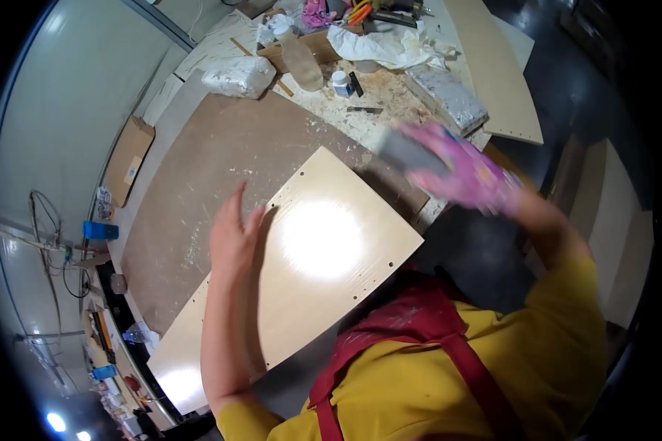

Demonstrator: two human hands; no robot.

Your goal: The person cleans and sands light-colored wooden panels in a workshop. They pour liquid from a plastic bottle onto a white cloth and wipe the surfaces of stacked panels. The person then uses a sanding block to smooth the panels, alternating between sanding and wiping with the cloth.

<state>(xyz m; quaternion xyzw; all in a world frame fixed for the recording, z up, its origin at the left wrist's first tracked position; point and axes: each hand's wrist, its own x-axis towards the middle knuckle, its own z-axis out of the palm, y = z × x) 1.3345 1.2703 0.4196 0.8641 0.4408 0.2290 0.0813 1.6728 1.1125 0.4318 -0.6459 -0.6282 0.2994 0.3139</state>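
A glossy cream panel (294,294) with small holes along its edges lies at a slant in front of me. My left hand (232,239), bare, is at the panel's far left edge with its fingers apart and nothing in them. Whether it touches the panel I cannot tell. In a pink patterned glove, my right hand (460,165) grips a grey block (412,153) that looks like a sanding block. Hand and block are smeared by motion, up off the panel's far right corner.
Under the panel is a brown worktop (191,169). Beyond it stand a clear bottle (300,62), a small white jar (341,84) and two wrapped bundles, one a whitish bundle (239,76). A long pale board (496,73) lies at the far right. Cardboard (129,162) leans at the left.
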